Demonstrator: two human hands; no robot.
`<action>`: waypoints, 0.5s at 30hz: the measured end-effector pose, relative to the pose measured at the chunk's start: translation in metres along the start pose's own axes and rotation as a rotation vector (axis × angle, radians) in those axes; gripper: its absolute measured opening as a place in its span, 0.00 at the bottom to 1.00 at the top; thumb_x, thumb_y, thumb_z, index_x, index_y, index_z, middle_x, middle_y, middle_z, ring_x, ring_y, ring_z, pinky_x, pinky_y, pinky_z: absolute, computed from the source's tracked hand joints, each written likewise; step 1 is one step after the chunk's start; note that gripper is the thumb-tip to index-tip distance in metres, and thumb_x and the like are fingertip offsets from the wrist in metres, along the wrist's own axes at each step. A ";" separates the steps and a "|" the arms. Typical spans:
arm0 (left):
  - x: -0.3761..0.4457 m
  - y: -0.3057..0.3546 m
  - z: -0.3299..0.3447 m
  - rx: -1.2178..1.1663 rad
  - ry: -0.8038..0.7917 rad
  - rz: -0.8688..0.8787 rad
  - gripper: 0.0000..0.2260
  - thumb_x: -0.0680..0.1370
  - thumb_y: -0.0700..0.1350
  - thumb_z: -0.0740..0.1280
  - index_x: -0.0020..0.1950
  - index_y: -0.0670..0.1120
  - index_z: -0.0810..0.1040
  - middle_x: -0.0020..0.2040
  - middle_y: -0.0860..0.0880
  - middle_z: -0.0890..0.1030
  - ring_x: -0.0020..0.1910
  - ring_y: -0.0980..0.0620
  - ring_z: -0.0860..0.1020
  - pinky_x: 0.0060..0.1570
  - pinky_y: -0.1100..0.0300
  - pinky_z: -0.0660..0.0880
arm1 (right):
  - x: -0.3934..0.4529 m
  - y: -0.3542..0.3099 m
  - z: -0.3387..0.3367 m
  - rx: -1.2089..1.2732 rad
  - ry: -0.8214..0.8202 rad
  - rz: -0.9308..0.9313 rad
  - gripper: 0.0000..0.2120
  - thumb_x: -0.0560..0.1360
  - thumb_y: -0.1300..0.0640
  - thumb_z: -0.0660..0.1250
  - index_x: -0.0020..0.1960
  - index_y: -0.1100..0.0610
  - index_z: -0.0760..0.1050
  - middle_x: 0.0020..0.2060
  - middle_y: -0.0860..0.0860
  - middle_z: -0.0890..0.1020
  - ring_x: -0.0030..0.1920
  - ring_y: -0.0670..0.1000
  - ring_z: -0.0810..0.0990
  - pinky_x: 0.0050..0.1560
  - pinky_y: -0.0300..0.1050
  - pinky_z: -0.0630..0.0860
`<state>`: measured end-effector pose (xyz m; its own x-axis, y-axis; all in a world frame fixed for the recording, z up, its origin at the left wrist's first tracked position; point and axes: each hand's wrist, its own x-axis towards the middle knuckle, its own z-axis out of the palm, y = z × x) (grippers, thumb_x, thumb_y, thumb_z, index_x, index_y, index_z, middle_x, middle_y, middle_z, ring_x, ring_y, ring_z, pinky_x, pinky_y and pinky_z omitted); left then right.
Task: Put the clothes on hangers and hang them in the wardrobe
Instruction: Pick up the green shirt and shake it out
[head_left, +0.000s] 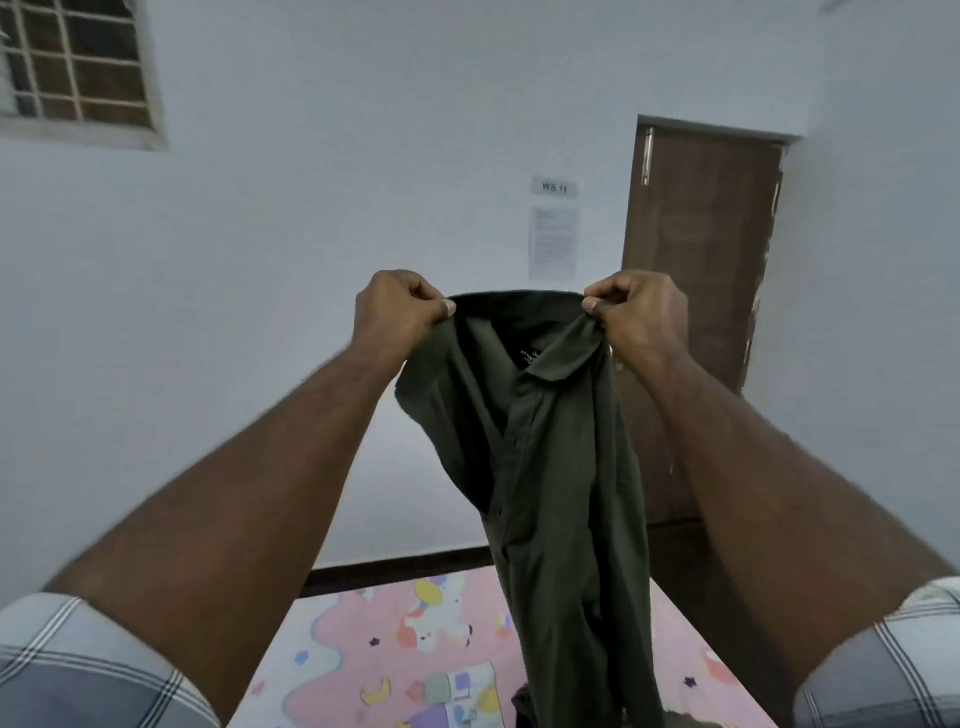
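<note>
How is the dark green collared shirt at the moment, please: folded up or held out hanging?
Held out hanging. The left hand and right hand pinch the dark green collared shirt at its collar, body drooping toward the pink patterned bedsheet.

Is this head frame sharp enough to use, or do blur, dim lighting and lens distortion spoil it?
Head view: dim, flat light with no glare; slight motion blur softens the left hand, right hand and dark green shirt; wide-angle bending curves the door and stretches the forearms; the collar label is unreadable.
</note>
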<state>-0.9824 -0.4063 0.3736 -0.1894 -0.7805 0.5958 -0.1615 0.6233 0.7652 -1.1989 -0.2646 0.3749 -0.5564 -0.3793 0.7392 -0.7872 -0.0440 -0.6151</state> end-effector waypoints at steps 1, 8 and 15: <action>0.000 0.004 -0.011 0.023 0.014 0.014 0.04 0.71 0.46 0.77 0.38 0.49 0.84 0.38 0.56 0.85 0.45 0.56 0.82 0.50 0.55 0.81 | 0.000 -0.008 0.000 0.015 0.024 -0.015 0.04 0.73 0.55 0.76 0.47 0.50 0.85 0.41 0.44 0.86 0.41 0.44 0.84 0.50 0.41 0.81; 0.007 0.051 -0.082 0.124 0.247 0.189 0.03 0.74 0.46 0.74 0.42 0.47 0.84 0.39 0.57 0.82 0.41 0.60 0.79 0.39 0.71 0.71 | 0.011 -0.082 0.002 0.065 0.011 -0.186 0.05 0.73 0.58 0.75 0.48 0.52 0.86 0.42 0.47 0.86 0.43 0.48 0.84 0.55 0.44 0.80; -0.007 0.030 -0.116 0.053 0.203 -0.026 0.02 0.71 0.37 0.72 0.39 0.40 0.80 0.38 0.44 0.83 0.29 0.51 0.80 0.37 0.57 0.83 | -0.019 -0.096 0.024 0.053 -0.259 -0.147 0.04 0.72 0.62 0.76 0.46 0.55 0.85 0.38 0.48 0.86 0.38 0.49 0.85 0.50 0.44 0.82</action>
<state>-0.8737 -0.3878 0.4208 0.0133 -0.7867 0.6172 -0.2155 0.6005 0.7701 -1.1065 -0.2754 0.4136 -0.3465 -0.5878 0.7311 -0.8354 -0.1612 -0.5255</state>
